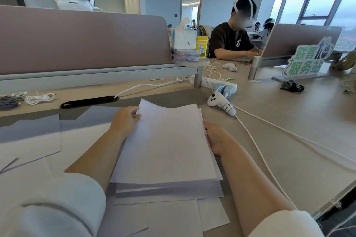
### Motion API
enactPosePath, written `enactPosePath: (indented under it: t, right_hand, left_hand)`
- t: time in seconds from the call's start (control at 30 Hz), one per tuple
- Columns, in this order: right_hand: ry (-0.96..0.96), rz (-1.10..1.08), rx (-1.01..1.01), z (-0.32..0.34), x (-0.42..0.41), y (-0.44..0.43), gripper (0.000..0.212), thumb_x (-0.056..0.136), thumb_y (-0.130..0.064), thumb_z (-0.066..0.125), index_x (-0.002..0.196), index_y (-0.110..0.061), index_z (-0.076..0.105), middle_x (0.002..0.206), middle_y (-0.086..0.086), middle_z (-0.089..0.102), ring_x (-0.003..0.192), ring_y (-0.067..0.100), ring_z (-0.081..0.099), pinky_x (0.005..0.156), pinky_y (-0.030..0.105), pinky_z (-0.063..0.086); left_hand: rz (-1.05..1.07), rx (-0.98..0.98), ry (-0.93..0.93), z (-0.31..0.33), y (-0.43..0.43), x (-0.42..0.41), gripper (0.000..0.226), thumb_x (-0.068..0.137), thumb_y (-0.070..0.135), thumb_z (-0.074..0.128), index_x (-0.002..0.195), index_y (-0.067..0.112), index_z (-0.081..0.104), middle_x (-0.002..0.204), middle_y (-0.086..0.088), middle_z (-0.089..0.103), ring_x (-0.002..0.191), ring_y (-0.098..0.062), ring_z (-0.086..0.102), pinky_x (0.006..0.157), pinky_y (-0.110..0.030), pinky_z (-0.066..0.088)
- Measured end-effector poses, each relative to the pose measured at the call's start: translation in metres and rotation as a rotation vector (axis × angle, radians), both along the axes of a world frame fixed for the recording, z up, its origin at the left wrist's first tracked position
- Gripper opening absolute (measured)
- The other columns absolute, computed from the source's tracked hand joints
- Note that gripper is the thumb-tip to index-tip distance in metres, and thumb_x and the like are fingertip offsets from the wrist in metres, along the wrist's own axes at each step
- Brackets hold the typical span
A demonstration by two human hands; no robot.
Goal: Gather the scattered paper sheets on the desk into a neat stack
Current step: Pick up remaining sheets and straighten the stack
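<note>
A bundle of white paper sheets [165, 144] is lifted off the desk in front of me, tilted with its far edge up. My left hand [125, 121] grips its upper left edge, thumb on top. My right hand [215, 138] holds the right edge, fingers tucked under the sheets. More loose sheets [169, 211] lie below the bundle near me, fanned out unevenly. Other sheets [30, 140] are spread over the desk on the left, partly under my left arm.
A white controller [221, 103] with a cable [256, 140] lies right of the paper. A power strip [210, 82], coiled cables [38, 98] and a grey divider panel [82, 38] stand behind. The desk edge [327, 202] runs at right. A person sits across.
</note>
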State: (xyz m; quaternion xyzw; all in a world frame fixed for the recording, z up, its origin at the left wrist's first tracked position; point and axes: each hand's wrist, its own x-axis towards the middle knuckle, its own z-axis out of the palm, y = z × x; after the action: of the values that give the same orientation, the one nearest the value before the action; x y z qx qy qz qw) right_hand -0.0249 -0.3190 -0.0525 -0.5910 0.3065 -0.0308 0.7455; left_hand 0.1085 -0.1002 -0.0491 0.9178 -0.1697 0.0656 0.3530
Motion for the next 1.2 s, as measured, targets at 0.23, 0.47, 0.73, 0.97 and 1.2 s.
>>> enactPosePath:
  t: [0.23,0.47,0.73,0.97,1.2]
  right_hand:
    - [0.025,0.101,-0.033,0.004,-0.007,0.005,0.038,0.09,-0.02,0.062,0.122,-0.001,0.058,0.121,0.019,0.062,0.096,0.034,0.063,0.087,0.046,0.052]
    - [-0.047,0.214,-0.023,0.009,-0.01,0.008,0.028,0.092,-0.02,0.058,0.115,-0.005,0.063,0.106,0.011,0.069,0.087,0.027,0.066,0.079,0.038,0.055]
    - [0.098,0.157,-0.514,0.009,-0.007,0.007,0.034,0.09,-0.018,0.06,0.118,0.001,0.057,0.115,0.014,0.064,0.105,0.034,0.062,0.093,0.041,0.05]
    - [0.083,0.143,-0.615,0.016,-0.012,0.013,0.045,0.098,-0.04,0.042,0.122,-0.004,0.054,0.112,0.009,0.061,0.103,0.028,0.058,0.088,0.031,0.047]
    - [-0.078,0.297,-0.477,0.019,-0.015,0.015,0.066,0.098,-0.043,0.04,0.152,-0.025,0.007,0.152,-0.001,0.029,0.133,0.024,0.039,0.097,0.029,0.04]
  left_hand:
    - [-0.043,0.174,0.135,-0.01,-0.012,-0.009,0.041,0.096,0.021,0.047,0.132,0.002,0.05,0.139,-0.017,0.047,0.125,-0.034,0.046,0.099,-0.036,0.039]
    - [0.155,0.296,0.158,-0.013,-0.022,-0.018,0.039,0.092,0.005,0.039,0.13,0.001,0.043,0.142,-0.02,0.031,0.127,-0.039,0.035,0.105,-0.04,0.033]
    - [0.066,-0.078,0.396,0.012,-0.009,-0.016,0.017,0.094,0.014,0.046,0.107,0.007,0.055,0.112,-0.018,0.054,0.096,-0.028,0.053,0.081,-0.03,0.04]
    - [0.118,-0.248,0.597,0.029,0.02,-0.037,0.013,0.096,0.016,0.047,0.106,0.008,0.049,0.103,-0.011,0.051,0.09,-0.023,0.049,0.063,-0.029,0.044]
    - [0.065,-0.454,0.687,0.027,0.028,-0.056,0.013,0.094,0.009,0.049,0.084,0.013,0.056,0.085,-0.004,0.059,0.074,-0.016,0.054,0.065,-0.025,0.04]
